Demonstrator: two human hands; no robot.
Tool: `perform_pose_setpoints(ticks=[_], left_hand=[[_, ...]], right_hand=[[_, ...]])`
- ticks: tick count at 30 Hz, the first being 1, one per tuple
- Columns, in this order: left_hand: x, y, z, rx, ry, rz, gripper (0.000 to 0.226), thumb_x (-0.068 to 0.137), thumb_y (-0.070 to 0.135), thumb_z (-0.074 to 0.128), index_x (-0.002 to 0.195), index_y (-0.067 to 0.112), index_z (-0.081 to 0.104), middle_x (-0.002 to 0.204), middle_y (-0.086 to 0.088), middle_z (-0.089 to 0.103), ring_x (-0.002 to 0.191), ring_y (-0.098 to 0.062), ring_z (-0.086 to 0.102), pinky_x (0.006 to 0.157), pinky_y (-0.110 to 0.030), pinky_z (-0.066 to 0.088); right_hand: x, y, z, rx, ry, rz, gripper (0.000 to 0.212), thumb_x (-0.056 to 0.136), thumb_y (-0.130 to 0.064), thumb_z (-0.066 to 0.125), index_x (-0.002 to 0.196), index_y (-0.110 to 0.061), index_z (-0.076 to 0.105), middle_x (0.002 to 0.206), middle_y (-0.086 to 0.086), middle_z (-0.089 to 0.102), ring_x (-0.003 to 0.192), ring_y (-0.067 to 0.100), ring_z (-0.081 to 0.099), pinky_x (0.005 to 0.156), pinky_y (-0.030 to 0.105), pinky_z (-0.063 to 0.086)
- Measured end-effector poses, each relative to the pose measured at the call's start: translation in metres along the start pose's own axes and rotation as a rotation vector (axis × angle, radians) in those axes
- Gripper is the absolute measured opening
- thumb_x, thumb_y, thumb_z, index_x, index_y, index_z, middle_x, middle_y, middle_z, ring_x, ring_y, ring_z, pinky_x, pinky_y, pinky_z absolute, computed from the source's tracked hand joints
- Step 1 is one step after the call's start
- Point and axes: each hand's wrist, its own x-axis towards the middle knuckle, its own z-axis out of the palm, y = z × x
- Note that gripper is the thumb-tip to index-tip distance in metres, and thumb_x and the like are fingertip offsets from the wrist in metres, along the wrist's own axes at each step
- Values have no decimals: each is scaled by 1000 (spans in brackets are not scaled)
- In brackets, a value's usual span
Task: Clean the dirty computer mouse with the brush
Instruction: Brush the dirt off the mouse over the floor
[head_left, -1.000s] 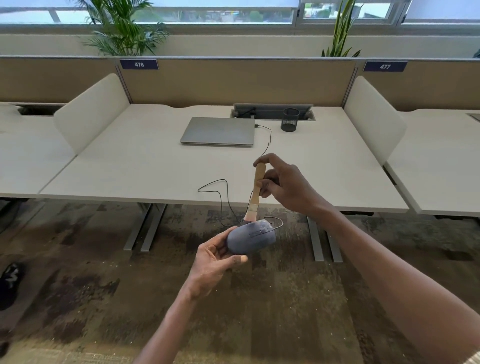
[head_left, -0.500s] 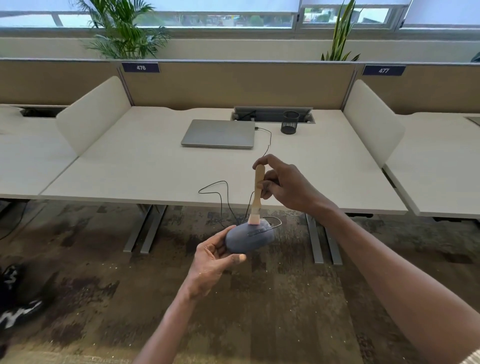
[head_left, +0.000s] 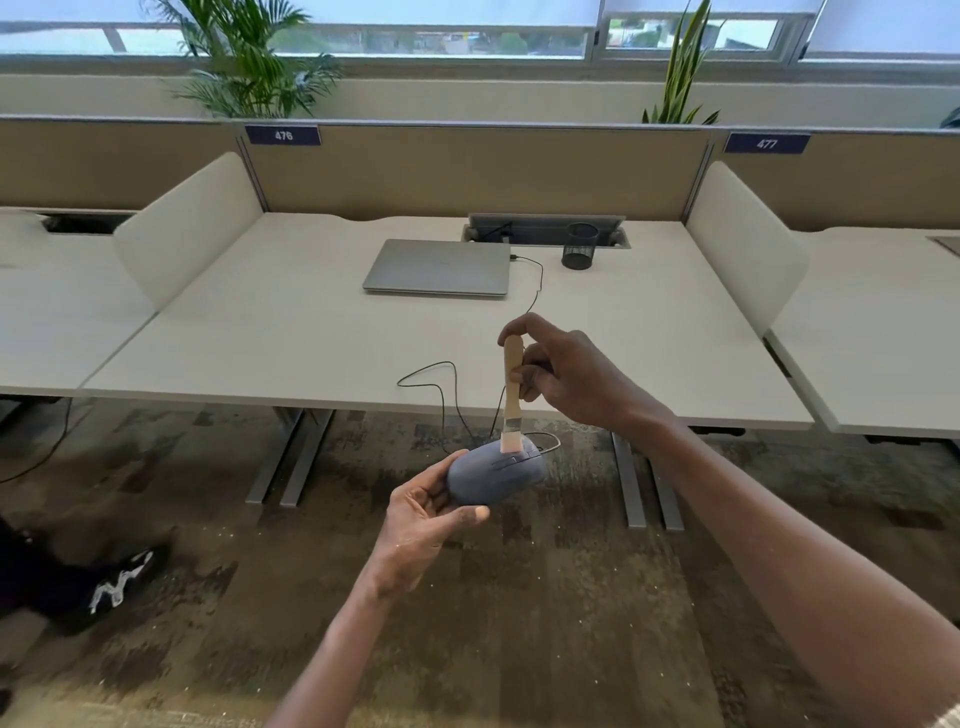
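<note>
My left hand (head_left: 423, 512) grips a grey-blue wired computer mouse (head_left: 491, 475) from its rear end, holding it in the air in front of the desk edge, over the floor. My right hand (head_left: 566, 376) pinches the wooden handle of a small brush (head_left: 511, 387), held nearly upright. The brush's pale bristles press on the top front of the mouse, near the buttons. The mouse's black cable (head_left: 441, 384) loops up onto the desk.
A white desk (head_left: 260, 338) carries a closed silver laptop (head_left: 439, 267) and a black mesh pen cup (head_left: 579, 245) near the back partition. White side dividers flank it. Desk legs stand below, and a dark shoe (head_left: 111, 579) lies on the carpet at left.
The brush has shifted slightly right and stands more upright, its bristles still on the mouse's front. The mouse stays in my left hand. The shoe at left has come further into view.
</note>
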Motion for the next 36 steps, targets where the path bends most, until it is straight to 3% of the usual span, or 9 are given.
perform_pose_setpoints(ticks=[5, 12, 18, 23, 30, 36], left_hand=[[-2, 4, -2, -12, 8, 2, 78, 63, 17, 94, 134, 23, 63, 130, 0, 72, 124, -19, 67, 94, -28, 58], [-3, 4, -3, -20, -7, 15, 79, 64, 18, 94, 136, 22, 61, 132, 0, 71, 126, -18, 66, 95, -26, 57], [-2, 4, -1, -35, -17, 8, 87, 60, 28, 100, 138, 20, 61, 134, -5, 70, 127, -22, 65, 95, -27, 57], [-2, 4, -3, -45, -5, 7, 81, 62, 25, 99, 135, 25, 64, 134, -5, 70, 127, -23, 65, 96, -26, 57], [2, 3, -3, -93, -2, 9, 88, 57, 25, 101, 136, 20, 62, 133, -6, 70, 126, -21, 66, 96, -24, 56], [7, 0, -3, -112, 1, 0, 89, 57, 22, 101, 137, 19, 63, 133, -9, 70, 126, -24, 66, 95, -24, 56]], right_hand=[[-2, 0, -6, 35, 88, -24, 33, 96, 12, 54, 118, -11, 48, 83, 13, 73, 71, 19, 72, 71, 33, 63], [-6, 6, -14, -3, -22, 22, 41, 95, 15, 50, 116, -20, 49, 81, 12, 71, 70, 21, 71, 72, 35, 63], [0, 5, -4, 15, 61, 13, 37, 95, 15, 50, 114, -16, 49, 81, 14, 71, 69, 23, 71, 70, 38, 62], [-3, 7, -12, 69, 133, 3, 39, 95, 14, 52, 112, -20, 47, 84, 16, 72, 70, 16, 72, 69, 28, 62], [-11, 17, -21, 10, 44, 47, 44, 93, 18, 48, 112, -21, 48, 80, 12, 71, 68, 22, 70, 69, 38, 62], [-8, 20, -13, 39, 118, 41, 44, 94, 16, 50, 109, -25, 47, 81, 11, 71, 69, 20, 70, 69, 37, 63]])
